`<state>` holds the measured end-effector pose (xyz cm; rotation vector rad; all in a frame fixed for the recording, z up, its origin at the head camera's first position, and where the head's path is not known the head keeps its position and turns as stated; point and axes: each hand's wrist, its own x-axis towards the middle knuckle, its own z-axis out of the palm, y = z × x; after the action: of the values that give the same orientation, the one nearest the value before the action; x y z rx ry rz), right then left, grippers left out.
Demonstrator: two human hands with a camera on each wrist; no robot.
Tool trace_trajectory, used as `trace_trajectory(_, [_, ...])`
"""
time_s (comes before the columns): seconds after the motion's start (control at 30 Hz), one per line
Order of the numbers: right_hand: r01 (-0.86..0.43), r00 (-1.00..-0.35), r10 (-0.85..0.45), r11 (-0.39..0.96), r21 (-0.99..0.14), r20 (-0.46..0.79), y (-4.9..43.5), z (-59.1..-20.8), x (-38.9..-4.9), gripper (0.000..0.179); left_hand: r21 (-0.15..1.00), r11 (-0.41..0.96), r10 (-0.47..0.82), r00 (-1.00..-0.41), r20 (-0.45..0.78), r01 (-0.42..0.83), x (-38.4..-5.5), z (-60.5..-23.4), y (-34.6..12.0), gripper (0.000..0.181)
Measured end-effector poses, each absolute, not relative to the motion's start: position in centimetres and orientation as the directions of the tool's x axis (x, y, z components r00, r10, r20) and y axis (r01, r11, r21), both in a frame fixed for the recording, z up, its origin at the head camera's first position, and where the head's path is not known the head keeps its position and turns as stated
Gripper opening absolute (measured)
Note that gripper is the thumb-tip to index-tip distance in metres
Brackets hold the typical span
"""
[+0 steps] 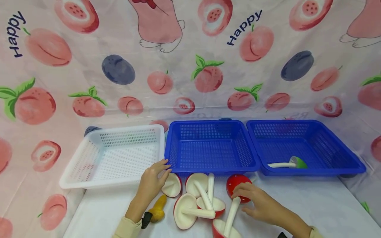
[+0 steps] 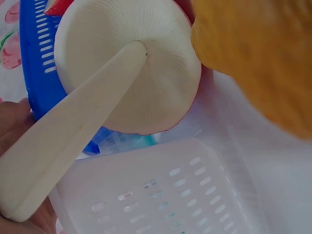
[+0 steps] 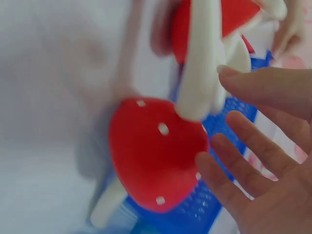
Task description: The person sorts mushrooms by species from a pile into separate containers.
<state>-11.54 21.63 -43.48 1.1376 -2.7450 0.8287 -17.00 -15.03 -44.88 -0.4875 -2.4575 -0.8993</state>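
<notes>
My left hand (image 1: 152, 180) is at the left end of a group of toy mushrooms, its fingers loosely extended and parted from the thumb. Beside it lies an upturned red-capped mushroom (image 1: 173, 185); in the left wrist view its white stem (image 2: 78, 129) crosses in front of the fingers. Under the left wrist lies a yellow-brown gourd-shaped piece (image 1: 157, 209). On the right, my right hand (image 1: 260, 202) has its fingers spread over a red mushroom with white dots (image 1: 238, 183). In the right wrist view the fingertips come right at its cap (image 3: 156, 151), with nothing gripped.
Several more red-capped mushrooms (image 1: 185, 215) lie stems up between the hands. Behind them stand a white basket (image 1: 110, 185), a blue basket (image 1: 212, 171) and a second blue basket (image 1: 315, 172) holding a green-capped mushroom (image 1: 300, 162). A fruit-print cloth (image 1: 184, 66) hangs at the back.
</notes>
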Motion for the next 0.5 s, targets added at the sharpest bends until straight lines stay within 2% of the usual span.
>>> trace_trajectory(0.3, [-0.841, -0.541, -0.723, 0.477, -0.256, 0.429, 20.2, -46.4, -11.3, 0.040, 0.505, 0.719, 0.161, -0.822, 0.547, 0.477, -17.0, -45.2, -15.1, 0.015])
trace_trajectory(0.5, [-0.871, -0.483, -0.738, 0.461, -0.170, 0.471, 20.3, -46.7, -11.4, 0.032, 0.503, 0.721, 0.161, -0.822, 0.547, 0.476, -17.0, -45.0, -15.1, 0.015])
